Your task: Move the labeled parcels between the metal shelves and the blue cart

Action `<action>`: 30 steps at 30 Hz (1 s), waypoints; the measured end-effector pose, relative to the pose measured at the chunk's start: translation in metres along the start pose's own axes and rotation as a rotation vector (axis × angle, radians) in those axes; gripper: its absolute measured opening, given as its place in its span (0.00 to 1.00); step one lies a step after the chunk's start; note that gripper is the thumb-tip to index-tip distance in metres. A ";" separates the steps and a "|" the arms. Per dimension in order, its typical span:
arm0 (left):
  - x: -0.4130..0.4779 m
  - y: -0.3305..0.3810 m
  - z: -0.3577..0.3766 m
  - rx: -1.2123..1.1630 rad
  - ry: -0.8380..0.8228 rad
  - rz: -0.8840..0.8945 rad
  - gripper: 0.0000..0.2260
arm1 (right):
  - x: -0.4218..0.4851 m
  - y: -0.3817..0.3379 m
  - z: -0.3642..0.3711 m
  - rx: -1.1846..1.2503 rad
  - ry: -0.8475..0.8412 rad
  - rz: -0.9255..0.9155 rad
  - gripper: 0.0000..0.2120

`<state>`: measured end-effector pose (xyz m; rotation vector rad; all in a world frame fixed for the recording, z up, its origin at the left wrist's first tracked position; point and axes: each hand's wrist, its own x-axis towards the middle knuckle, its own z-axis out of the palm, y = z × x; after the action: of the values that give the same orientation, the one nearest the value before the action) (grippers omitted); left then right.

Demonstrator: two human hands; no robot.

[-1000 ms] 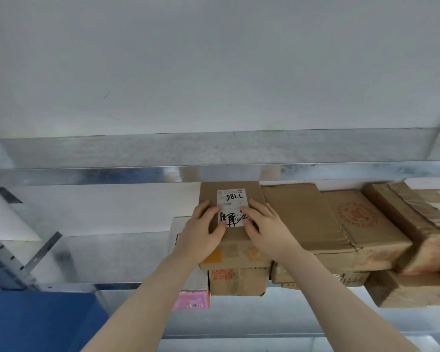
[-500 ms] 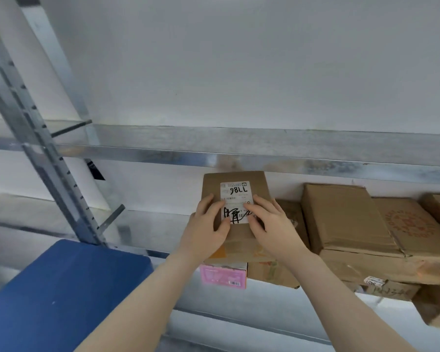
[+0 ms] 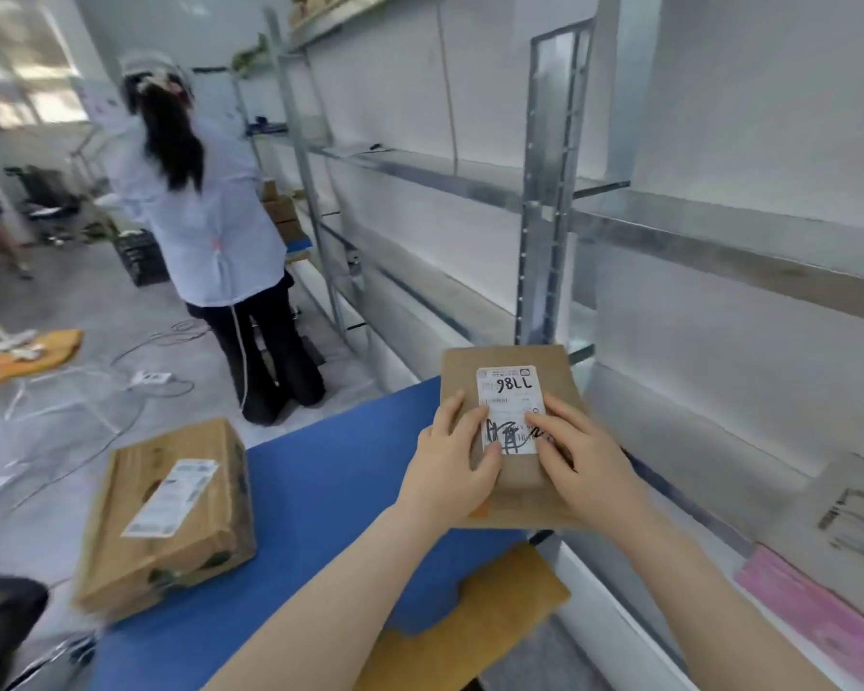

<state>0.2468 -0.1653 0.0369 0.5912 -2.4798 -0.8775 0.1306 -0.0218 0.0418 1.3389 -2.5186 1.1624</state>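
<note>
I hold a small brown parcel [image 3: 507, 371] with a white label marked "98LL" in both hands, over the right edge of the blue cart [image 3: 320, 491]. My left hand [image 3: 452, 461] grips its left side and my right hand [image 3: 579, 461] its right side, thumbs on the label. A larger labeled cardboard box [image 3: 170, 511] lies on the cart's left end. The metal shelves [image 3: 544, 202] run along the wall to the right.
A person in a white shirt [image 3: 205, 207] stands ahead at the shelves with their back to me. Cables and a power strip [image 3: 150, 377] lie on the floor. A pink packet [image 3: 819, 615] and a flat labeled parcel [image 3: 849, 521] rest on the lower right shelf. Cardboard [image 3: 470, 630] sits below the cart edge.
I have lifted the 98LL parcel off the stack on the shelf and carried it left, over the blue cart. My view has swung left, showing the aisle and the other person.
</note>
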 end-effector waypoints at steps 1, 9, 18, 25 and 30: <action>-0.006 -0.018 -0.016 0.021 0.027 -0.043 0.23 | 0.008 -0.014 0.020 0.016 -0.033 -0.032 0.16; -0.040 -0.131 -0.121 0.139 0.174 -0.271 0.23 | 0.060 -0.118 0.143 0.149 -0.236 -0.243 0.15; -0.008 -0.215 -0.149 0.161 0.105 -0.353 0.24 | 0.114 -0.141 0.223 0.175 -0.318 -0.225 0.15; 0.005 -0.256 -0.131 0.220 0.016 -0.361 0.25 | 0.128 -0.115 0.268 0.169 -0.359 -0.187 0.15; 0.002 -0.276 -0.124 0.368 -0.014 -0.379 0.25 | 0.130 -0.105 0.293 0.202 -0.396 -0.150 0.15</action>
<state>0.3786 -0.4203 -0.0586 1.2135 -2.6030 -0.5475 0.2084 -0.3350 -0.0565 1.9454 -2.5372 1.2542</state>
